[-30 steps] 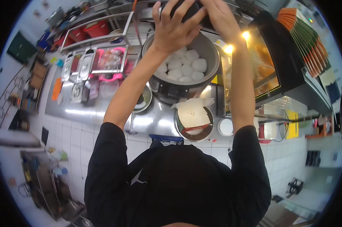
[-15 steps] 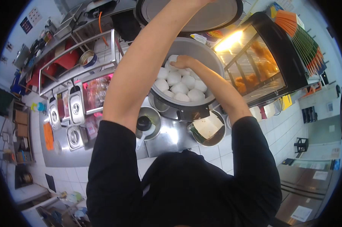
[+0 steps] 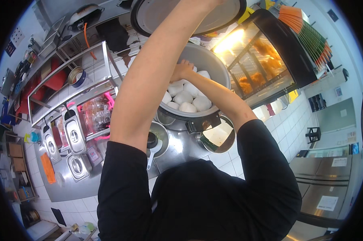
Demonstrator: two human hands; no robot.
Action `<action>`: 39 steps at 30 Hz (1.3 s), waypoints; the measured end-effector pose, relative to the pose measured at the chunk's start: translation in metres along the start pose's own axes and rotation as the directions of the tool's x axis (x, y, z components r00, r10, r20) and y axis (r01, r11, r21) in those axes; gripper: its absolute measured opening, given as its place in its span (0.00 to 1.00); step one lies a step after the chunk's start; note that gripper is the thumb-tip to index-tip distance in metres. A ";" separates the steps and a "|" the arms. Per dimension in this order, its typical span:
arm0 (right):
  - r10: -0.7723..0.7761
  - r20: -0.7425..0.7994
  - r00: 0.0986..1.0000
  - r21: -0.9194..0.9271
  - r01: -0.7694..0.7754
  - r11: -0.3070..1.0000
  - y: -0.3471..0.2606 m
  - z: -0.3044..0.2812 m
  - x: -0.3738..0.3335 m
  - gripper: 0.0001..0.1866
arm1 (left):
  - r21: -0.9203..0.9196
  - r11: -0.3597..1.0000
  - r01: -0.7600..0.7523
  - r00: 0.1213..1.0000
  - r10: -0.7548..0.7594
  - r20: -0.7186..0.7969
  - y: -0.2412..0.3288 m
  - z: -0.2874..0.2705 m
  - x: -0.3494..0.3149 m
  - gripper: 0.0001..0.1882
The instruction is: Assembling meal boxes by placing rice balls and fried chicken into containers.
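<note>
A large grey pot [image 3: 225, 74] with a black handle holds several white rounded bundles [image 3: 183, 97], perhaps wrapped portions. My right hand [image 3: 183, 71] reaches down into it among the bundles at its left side. Its fingers look curled, but my left forearm partly covers them, so what they hold is hidden. My left arm crosses over the pot toward the raised round lid [image 3: 169, 12]. At the top edge my left hand [image 3: 218, 1] is nearly cut off beside the lid, and its fingers are out of sight.
A lit glass display case [image 3: 266, 60] of fried food stands right of the pot. Nearer me are a steel bowl with a scoop [image 3: 154, 148] and a pan holding a white sheet [image 3: 218, 134]. Lidded steel containers [image 3: 75, 134] sit at left below a metal rack [image 3: 69, 76].
My right hand has shifted left and deeper behind my left forearm, its fingers drawn up from the bundle they touched. The whole view has swung slightly. My left arm stays raised by the lid.
</note>
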State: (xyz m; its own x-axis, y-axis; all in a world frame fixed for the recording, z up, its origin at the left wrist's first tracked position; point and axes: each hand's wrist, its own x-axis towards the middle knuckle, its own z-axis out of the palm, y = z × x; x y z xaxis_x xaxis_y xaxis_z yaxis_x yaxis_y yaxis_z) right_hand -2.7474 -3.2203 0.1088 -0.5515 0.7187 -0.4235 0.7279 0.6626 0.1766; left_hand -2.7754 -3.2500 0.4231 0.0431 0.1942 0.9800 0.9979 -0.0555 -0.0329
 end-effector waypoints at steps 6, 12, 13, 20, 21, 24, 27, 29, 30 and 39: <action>0.212 0.159 0.964 0.250 -0.248 0.936 0.017 0.027 0.019 0.61 | 0.041 0.999 -0.013 0.998 0.016 -0.064 0.005 0.002 -0.002 0.17; 0.213 0.234 0.949 0.195 -0.261 0.945 0.010 0.016 0.018 0.66 | 0.031 0.999 -0.008 0.999 0.009 -0.038 0.006 0.001 -0.003 0.16; 0.241 0.210 0.948 0.166 -0.278 0.946 0.009 0.013 0.016 0.67 | 0.045 0.999 -0.008 0.999 0.010 -0.040 0.007 0.001 -0.003 0.16; -0.128 -0.030 0.991 0.214 0.132 0.968 0.041 0.026 0.010 0.62 | 0.080 0.997 -0.008 0.996 0.015 -0.086 0.014 0.000 -0.008 0.17; -0.160 -0.041 0.986 0.204 0.165 0.965 0.046 0.031 0.014 0.60 | 0.093 0.996 -0.006 0.996 0.014 -0.085 0.014 0.000 -0.008 0.17; -0.201 -0.066 0.977 0.219 0.211 0.953 0.051 0.044 0.031 0.57 | 0.123 0.992 -0.017 0.994 0.030 -0.102 0.014 -0.001 -0.008 0.17; -0.231 -0.050 0.972 0.353 0.233 0.906 0.064 0.043 0.048 0.53 | 0.079 0.997 -0.007 0.999 0.009 -0.031 0.014 -0.002 -0.009 0.18; -0.261 -0.031 0.965 0.453 0.247 0.857 0.072 0.039 0.051 0.50 | 0.097 0.995 -0.013 0.998 0.019 -0.058 0.015 -0.002 -0.009 0.18; -0.291 0.024 0.957 0.271 0.274 0.923 0.076 0.037 0.051 0.48 | 0.115 0.993 -0.016 0.996 0.026 -0.087 0.015 -0.002 -0.010 0.18; -0.535 -0.141 0.833 0.029 0.544 0.839 0.081 0.011 0.027 0.38 | 0.104 0.994 -0.011 0.997 0.018 -0.071 0.018 -0.005 -0.011 0.19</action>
State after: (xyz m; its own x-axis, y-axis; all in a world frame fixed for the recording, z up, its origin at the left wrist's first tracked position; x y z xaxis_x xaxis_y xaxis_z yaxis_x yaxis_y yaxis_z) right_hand -2.6988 -3.1500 0.1016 -0.9062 0.2738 -0.3222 0.3225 0.9404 -0.1080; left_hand -2.7580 -3.2580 0.4126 0.0576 0.1228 0.9908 0.9970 0.0450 -0.0635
